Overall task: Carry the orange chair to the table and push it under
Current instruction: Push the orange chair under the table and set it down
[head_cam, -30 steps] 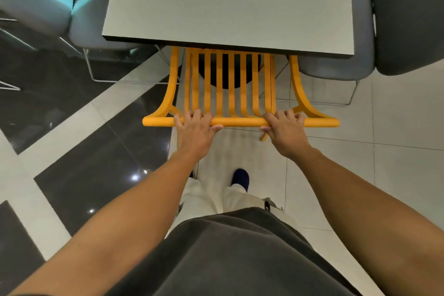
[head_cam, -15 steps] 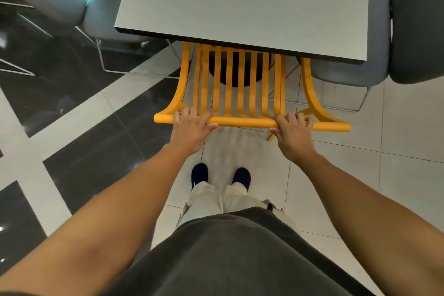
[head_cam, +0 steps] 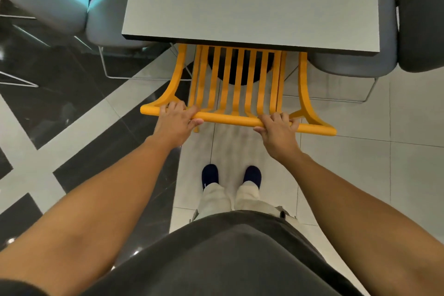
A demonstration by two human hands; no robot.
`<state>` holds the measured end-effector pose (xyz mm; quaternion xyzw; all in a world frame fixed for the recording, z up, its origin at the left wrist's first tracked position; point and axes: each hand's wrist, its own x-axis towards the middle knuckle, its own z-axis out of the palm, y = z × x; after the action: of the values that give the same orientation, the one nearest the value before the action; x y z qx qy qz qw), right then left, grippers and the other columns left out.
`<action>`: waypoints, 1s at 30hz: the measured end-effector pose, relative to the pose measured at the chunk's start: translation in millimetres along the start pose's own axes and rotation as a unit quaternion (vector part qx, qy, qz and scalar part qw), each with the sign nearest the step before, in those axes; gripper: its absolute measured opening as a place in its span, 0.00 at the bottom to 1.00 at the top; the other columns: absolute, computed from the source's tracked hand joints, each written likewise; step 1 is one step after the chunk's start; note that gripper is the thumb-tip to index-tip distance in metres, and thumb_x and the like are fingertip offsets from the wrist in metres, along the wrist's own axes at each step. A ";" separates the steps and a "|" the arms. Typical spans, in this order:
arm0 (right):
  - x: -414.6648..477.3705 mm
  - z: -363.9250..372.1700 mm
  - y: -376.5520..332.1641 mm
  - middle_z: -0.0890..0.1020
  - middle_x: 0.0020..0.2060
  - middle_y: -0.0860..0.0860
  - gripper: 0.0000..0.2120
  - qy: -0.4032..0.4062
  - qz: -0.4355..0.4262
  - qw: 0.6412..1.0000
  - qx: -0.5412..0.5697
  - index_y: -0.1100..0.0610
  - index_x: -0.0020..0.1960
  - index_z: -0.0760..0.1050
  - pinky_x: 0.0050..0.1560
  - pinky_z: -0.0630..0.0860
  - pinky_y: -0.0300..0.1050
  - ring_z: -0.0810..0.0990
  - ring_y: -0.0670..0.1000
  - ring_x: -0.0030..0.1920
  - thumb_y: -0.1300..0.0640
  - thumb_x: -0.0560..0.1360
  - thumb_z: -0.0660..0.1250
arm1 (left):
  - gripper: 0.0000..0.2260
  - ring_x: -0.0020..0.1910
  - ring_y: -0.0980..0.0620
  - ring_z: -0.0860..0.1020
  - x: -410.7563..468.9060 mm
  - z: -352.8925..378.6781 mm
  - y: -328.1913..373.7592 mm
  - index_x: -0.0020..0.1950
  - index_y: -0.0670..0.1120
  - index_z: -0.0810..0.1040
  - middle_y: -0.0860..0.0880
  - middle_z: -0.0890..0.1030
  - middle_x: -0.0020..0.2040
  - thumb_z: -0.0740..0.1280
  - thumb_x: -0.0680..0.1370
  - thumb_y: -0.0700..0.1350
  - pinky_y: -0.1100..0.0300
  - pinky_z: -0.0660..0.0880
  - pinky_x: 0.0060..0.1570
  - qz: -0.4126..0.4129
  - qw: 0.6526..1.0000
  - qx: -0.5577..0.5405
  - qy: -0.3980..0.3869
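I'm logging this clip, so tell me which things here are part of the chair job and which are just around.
Part of the job:
- orange chair, seat hidden under the tabletop
- grey table
- left hand, grip on the top rail
- right hand, grip on the top rail

Just around:
- grey padded chair, right of the table
- grey padded chairs, left of it

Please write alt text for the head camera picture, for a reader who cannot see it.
Seen from above, a person's left hand and right hand grip the top rail of an orange chair whose seat is tucked under a grey table; grey chairs flank it.
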<state>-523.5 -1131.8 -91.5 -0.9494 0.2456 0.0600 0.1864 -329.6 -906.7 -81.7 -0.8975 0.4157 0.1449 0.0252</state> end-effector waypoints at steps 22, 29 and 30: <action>-1.7 0.0 11.5 0.75 0.48 0.55 0.17 -0.002 -0.007 0.999 -0.037 0.55 0.56 0.73 0.58 0.60 0.62 0.68 0.58 0.51 0.44 0.79 0.53 | 0.21 0.57 0.46 0.69 5.7 -0.2 3.4 0.67 0.55 0.68 0.46 0.74 0.55 0.49 0.79 0.62 0.45 0.61 0.58 0.013 0.997 -0.055 -0.055; -1.7 0.4 16.1 0.75 0.48 0.54 0.20 -0.005 -0.004 0.999 -0.037 0.53 0.56 0.73 0.58 0.62 0.62 0.68 0.56 0.51 0.42 0.78 0.50 | 0.19 0.53 0.46 0.70 3.4 3.4 9.1 0.63 0.55 0.69 0.46 0.74 0.52 0.50 0.79 0.61 0.45 0.63 0.56 0.012 0.998 -0.051 -0.023; -2.0 0.0 16.9 0.75 0.48 0.54 0.20 -0.005 -0.003 0.999 -0.036 0.53 0.56 0.73 0.58 0.61 0.62 0.68 0.56 0.51 0.42 0.78 0.50 | 0.19 0.53 0.46 0.70 3.3 4.0 10.1 0.63 0.55 0.69 0.46 0.74 0.52 0.50 0.79 0.61 0.45 0.63 0.56 0.012 0.998 -0.051 -0.020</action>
<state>-533.5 -1144.6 -96.6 -0.9560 0.2390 0.0730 0.1534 -336.1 -915.1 -85.7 -0.8896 0.4177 0.1843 -0.0140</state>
